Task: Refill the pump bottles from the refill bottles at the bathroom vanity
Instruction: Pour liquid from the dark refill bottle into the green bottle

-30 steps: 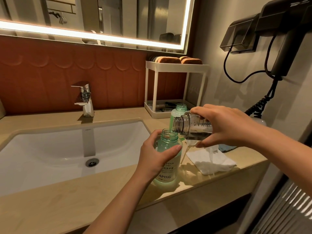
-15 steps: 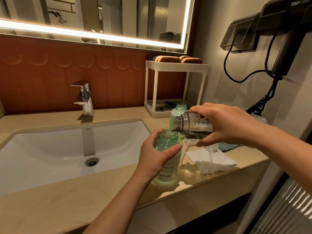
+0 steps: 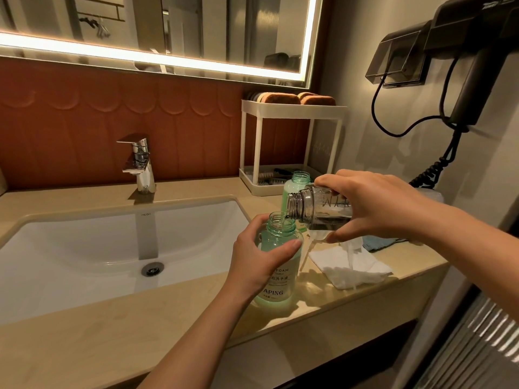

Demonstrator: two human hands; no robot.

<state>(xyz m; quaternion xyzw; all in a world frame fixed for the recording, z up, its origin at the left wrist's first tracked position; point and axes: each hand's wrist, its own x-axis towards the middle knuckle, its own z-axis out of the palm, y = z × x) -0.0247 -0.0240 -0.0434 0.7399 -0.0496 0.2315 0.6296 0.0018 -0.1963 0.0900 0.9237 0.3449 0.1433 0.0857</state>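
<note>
While the left hand [image 3: 259,258] wraps its fingers round the green bottle [image 3: 279,280], which stands on the counter [image 3: 112,346] just beside the sink [image 3: 84,248], the right hand [image 3: 375,204] grips the clear bottle [image 3: 318,211] and tips it on its side. Its mouth sits right over the green bottle's open top, and a thin stream runs down into it. A 2nd green bottle [image 3: 295,183] stands open behind them, near a white tissue [image 3: 345,266].

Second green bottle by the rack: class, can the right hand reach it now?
Probably not yet: the right hand grips the tilted clear refill bottle, which pours just in front of the second green bottle.
</note>
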